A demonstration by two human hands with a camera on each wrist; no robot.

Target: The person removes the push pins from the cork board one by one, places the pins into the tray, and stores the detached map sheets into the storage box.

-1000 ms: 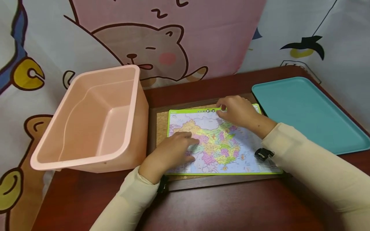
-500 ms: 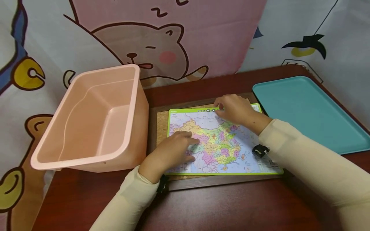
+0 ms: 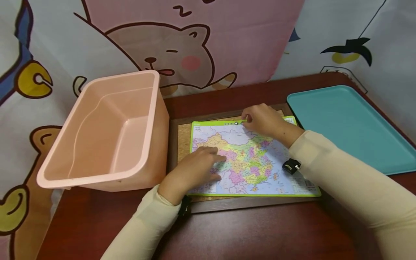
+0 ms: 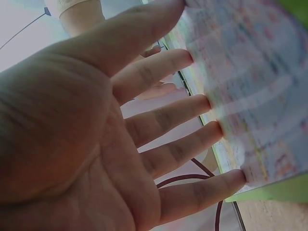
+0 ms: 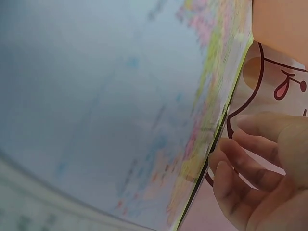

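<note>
A coloured map sheet (image 3: 247,144) with a lime-green border lies flat on a wood-framed cork board (image 3: 184,139). The left hand (image 3: 191,169) rests over the map's left part, fingers spread and fingertips right at its surface; the left wrist view shows nothing in the palm. At the map's top edge is the right hand (image 3: 264,121), its fingers bent loosely and thumb close to the index finger. In the right wrist view these fingers (image 5: 240,163) stand beside the green edge, with no object visible between them. Small round silver dots (image 3: 236,123) show just left of the thumb.
A pink plastic tub (image 3: 149,122) stands left of the board, nothing visible inside it. On the right lies a flat teal tray (image 3: 344,126). Both are on the dark red-brown table (image 3: 260,231). Behind hangs a cartoon-printed cloth (image 3: 247,43).
The right hand has shifted slightly left along the map's top edge, nearer the silver dots. The left hand keeps its place on the map. The head view has shifted a little.
</note>
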